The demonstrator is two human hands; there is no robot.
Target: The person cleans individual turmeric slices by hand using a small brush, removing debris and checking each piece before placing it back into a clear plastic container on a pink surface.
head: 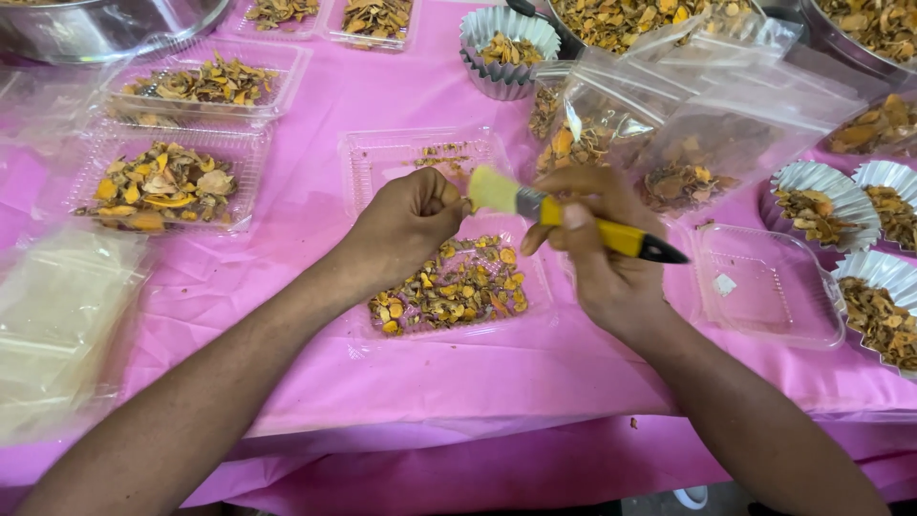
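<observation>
Gripping a yellow-handled brush (564, 212), right hand (597, 253) fingers wrapped round it; left hand (406, 222) curled shut at the bristles, contents unseen. Beneath: clear clamshell tray (454, 287) of dried orange-yellow slices. Right: empty clear tray (764, 284), foil cups (820, 196). Beyond: clear zip bags (669, 124). Far left: filled trays (167, 182) on pink cloth (315, 201).

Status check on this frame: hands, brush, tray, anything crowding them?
Right hand grips yellow-handled flat brush; left hand closed at its bristles. Both over clear plastic tray of dried orange-yellow slices. Clear plastic bags crowd just behind.
</observation>
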